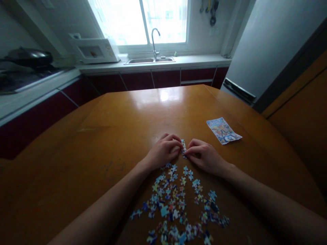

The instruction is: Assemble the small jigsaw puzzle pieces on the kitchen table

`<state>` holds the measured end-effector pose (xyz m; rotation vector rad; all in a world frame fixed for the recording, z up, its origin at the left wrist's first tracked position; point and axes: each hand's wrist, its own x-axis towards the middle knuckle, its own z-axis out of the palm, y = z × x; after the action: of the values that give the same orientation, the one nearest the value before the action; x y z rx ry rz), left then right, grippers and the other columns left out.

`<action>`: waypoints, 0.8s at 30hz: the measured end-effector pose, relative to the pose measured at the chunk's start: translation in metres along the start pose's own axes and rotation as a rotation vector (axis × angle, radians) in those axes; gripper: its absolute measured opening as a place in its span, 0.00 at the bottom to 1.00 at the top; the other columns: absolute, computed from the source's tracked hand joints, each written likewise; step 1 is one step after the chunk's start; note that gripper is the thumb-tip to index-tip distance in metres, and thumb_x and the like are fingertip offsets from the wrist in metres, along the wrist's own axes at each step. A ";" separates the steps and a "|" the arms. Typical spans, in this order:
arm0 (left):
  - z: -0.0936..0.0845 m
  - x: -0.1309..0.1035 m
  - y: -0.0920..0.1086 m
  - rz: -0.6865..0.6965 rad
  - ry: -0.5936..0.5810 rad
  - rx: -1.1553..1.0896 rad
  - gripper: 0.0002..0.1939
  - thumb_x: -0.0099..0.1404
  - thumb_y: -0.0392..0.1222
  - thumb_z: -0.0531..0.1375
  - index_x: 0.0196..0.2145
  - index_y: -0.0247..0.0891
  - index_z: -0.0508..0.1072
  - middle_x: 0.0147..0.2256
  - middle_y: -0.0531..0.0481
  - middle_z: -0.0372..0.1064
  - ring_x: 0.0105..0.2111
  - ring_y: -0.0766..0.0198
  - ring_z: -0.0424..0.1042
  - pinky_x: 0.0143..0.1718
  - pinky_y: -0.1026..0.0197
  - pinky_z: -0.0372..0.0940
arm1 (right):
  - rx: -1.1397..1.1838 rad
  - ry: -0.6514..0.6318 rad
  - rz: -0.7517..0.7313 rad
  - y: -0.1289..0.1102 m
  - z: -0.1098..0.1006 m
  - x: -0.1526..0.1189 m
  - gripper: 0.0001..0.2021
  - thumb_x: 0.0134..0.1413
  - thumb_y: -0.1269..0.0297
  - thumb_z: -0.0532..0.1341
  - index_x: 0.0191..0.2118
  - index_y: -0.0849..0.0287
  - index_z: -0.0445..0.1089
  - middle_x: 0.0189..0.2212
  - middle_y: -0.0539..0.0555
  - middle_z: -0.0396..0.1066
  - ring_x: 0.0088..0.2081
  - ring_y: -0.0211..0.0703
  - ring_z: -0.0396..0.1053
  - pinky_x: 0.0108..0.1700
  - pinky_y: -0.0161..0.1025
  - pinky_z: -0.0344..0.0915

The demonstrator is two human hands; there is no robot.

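A short, narrow strip of joined jigsaw puzzle pieces (183,144) lies on the wooden table between my hands. My left hand (165,151) is curled, its fingertips pressed on the strip's left edge. From the other side, my right hand (205,157) pinches the near right end of the strip with thumb and forefinger. Closer to me, many loose jigsaw puzzle pieces (164,211) are scattered between my forearms, in light blue, white, yellow and dark tones. The fingertips hide parts of the strip.
A creased printed picture sheet (222,131) lies right of my hands on the table (122,119). Beyond are a sink (141,61) with a tap, a white microwave (93,51) and a counter. A pan (29,56) sits on the stove at left; a fridge (270,44) stands right.
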<state>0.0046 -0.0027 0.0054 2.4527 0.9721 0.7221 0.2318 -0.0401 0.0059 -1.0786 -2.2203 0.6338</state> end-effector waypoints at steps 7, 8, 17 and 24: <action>0.001 0.000 -0.001 0.005 -0.001 -0.008 0.09 0.65 0.35 0.60 0.39 0.47 0.78 0.45 0.51 0.72 0.48 0.57 0.65 0.53 0.49 0.65 | -0.030 -0.001 -0.004 0.002 0.001 0.000 0.07 0.59 0.70 0.61 0.36 0.55 0.78 0.37 0.53 0.71 0.38 0.41 0.69 0.42 0.40 0.66; 0.001 0.000 -0.001 0.004 0.000 -0.005 0.10 0.65 0.35 0.60 0.39 0.47 0.78 0.45 0.51 0.72 0.48 0.57 0.65 0.53 0.50 0.65 | -0.031 -0.001 -0.005 0.002 0.002 0.000 0.07 0.59 0.70 0.61 0.36 0.55 0.78 0.36 0.53 0.71 0.38 0.41 0.69 0.42 0.40 0.66; -0.001 0.001 0.001 0.012 0.013 -0.018 0.09 0.65 0.35 0.60 0.38 0.47 0.78 0.47 0.50 0.71 0.49 0.56 0.64 0.53 0.48 0.64 | 0.061 0.050 0.009 0.002 0.003 0.001 0.06 0.59 0.71 0.61 0.36 0.56 0.76 0.36 0.52 0.70 0.36 0.40 0.68 0.40 0.39 0.65; -0.003 0.000 0.001 0.037 0.020 -0.071 0.15 0.65 0.29 0.57 0.37 0.47 0.80 0.46 0.51 0.71 0.46 0.59 0.64 0.53 0.50 0.63 | 0.119 0.222 0.097 0.005 0.005 0.002 0.09 0.54 0.77 0.59 0.35 0.58 0.75 0.33 0.51 0.68 0.32 0.37 0.66 0.34 0.37 0.63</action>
<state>0.0032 -0.0029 0.0085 2.4127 0.8947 0.7812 0.2306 -0.0365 -0.0002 -1.1430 -1.9267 0.6453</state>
